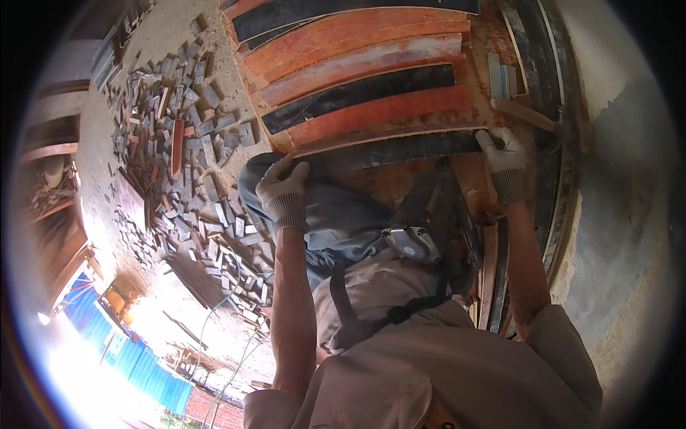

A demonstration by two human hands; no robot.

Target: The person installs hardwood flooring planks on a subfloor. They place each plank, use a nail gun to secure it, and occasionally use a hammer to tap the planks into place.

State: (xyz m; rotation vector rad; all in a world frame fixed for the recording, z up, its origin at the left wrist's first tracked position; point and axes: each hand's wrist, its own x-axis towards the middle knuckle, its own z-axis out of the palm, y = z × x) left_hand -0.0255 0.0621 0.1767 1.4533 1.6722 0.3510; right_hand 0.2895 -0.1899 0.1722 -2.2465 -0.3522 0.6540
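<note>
A long, narrow strip of dark-faced board (400, 151) lies crosswise in front of my lap, its lighter raw edge facing away from me. At its left end, beside my bent knee, my left hand (283, 189) in a pale knitted glove is closed on it with the thumb on the near side. My right hand (504, 159), gloved alike, pinches the strip's right end. Just beyond lie an orange-red strip (379, 114) and a black strip (361, 94), roughly parallel to the held one.
Many small wood offcuts (207, 143) litter the ground on the left. Long dark boards (536, 64) run along the grey wall (622, 164) at right. A dark object with a silver plate (413, 243) sits at my lap. A thin hose (214, 311) crosses the lower left.
</note>
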